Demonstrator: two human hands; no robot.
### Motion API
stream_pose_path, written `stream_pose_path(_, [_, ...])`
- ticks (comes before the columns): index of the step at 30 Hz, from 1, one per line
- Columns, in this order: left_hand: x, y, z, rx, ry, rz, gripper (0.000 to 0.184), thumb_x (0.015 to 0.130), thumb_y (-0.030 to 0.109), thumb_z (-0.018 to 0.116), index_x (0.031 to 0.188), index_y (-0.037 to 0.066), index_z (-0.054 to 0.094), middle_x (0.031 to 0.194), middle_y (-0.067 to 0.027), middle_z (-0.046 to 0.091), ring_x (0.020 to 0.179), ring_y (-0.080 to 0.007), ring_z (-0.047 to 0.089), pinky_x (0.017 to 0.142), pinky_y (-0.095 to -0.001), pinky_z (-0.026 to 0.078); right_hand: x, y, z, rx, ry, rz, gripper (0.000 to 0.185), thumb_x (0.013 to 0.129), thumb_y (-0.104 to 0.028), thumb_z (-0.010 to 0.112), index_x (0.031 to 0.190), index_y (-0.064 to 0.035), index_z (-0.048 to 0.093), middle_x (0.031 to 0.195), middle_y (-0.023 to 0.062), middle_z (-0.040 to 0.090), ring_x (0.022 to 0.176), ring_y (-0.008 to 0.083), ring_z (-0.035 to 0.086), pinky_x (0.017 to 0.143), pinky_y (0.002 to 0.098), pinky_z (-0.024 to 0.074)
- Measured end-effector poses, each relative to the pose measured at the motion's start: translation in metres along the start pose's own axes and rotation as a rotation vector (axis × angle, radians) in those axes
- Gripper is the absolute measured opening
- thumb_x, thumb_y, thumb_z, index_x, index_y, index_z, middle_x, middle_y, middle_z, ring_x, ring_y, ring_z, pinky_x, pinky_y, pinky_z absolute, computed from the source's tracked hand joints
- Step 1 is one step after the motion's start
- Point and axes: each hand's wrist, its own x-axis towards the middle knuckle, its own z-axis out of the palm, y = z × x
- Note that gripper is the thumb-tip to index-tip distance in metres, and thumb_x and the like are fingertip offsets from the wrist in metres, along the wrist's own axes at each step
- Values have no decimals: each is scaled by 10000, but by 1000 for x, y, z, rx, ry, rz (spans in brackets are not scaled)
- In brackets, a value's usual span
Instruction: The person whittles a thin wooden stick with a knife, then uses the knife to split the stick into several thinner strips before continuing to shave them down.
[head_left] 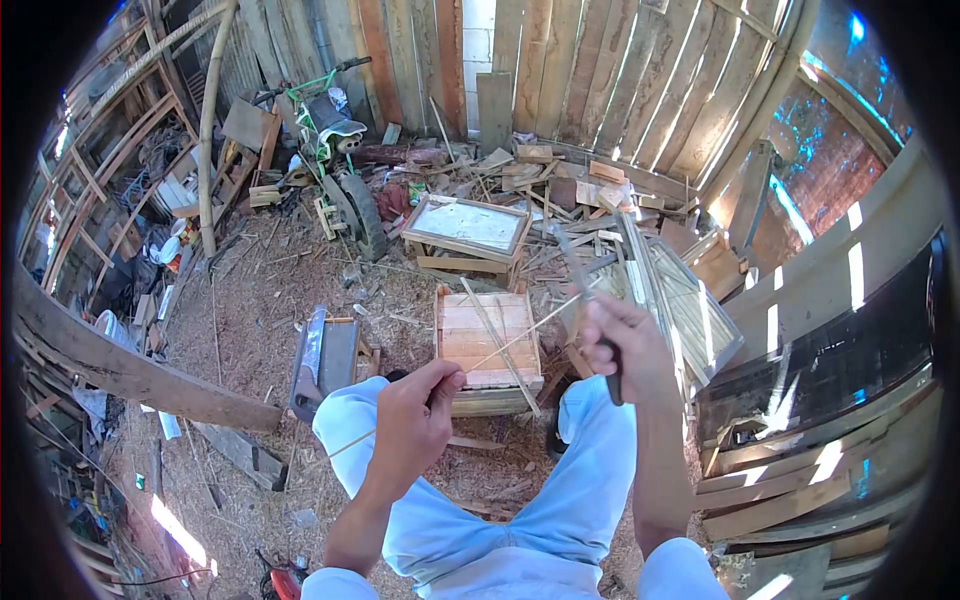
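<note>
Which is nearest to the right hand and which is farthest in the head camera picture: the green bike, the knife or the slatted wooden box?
1. Knife: held in the right hand.
2. Slatted wooden box: in front, between the knees.
3. Green bike: farthest, at the back left.

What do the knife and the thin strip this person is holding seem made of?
Knife blade: probably metal, from its grey look; blur hides the finish. Handle: black, perhaps plastic or painted wood. Thin strip: likely bare wood or bamboo, being pale tan.
</note>
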Motion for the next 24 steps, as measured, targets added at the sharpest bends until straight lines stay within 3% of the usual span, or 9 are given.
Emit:
stream_pose_path(8, [-1, 3, 0, -13, 17, 6, 55, 857, 31, 609, 881, -18, 610, 715, -157, 621, 589, -263, 598, 533, -319, 437, -1, -5, -17, 91, -65, -27, 332, 964, -110, 485, 1281, -10, 489, 717, -4, 491, 512, 32, 401, 398, 155, 311])
stream_pose_path(10, [-4, -1, -5, 2, 46, -5, 58, 859, 36, 611, 879, -18, 607, 711, -156, 618, 586, -262, 597, 530, -319, 435, 0, -19, -26, 234, 120, -175, 329, 966, -115, 483, 1272, 6, 484, 707, -1, 495, 499, 36, 394, 391, 167, 309])
stream_pose_path(12, [-2, -4, -6, 15, 71, -8, 62, 860, 41, 613, 876, -19, 604, 707, -155, 615, 583, -262, 595, 527, -319, 433, -5, -19, -23, 161, 141, -166, 342, 965, -116, 485, 1281, 16, 476, 696, 7, 511, 493, 37, 398, 389, 171, 308])
stream_pose_path(15, [3, -3, 3, 39, 66, -40, 68, 861, 46, 616, 866, -19, 597, 699, -156, 608, 580, -265, 595, 520, -320, 429, -17, -8, 3, -55, 7, -11, 394, 952, -145, 530, 1318, -9, 480, 743, 35, 585, 525, 43, 432, 410, 171, 331])
stream_pose_path(18, [7, 7, 14, 14, 79, 27, 71, 858, 48, 623, 864, -16, 591, 699, -156, 605, 581, -273, 595, 523, -325, 435, -16, 10, 33, -161, -141, 47, 400, 950, -161, 541, 1312, -2, 486, 741, 26, 579, 536, 44, 441, 416, 177, 335])
stream_pose_path(24, [4, 10, 14, 11, 82, 117, 62, 856, 37, 623, 884, -6, 589, 726, -158, 610, 594, -278, 601, 537, -333, 449, -9, 9, 34, 33, -116, 42, 321, 951, -156, 540, 1230, 2, 552, 744, 4, 556, 558, 35, 447, 423, 162, 330])
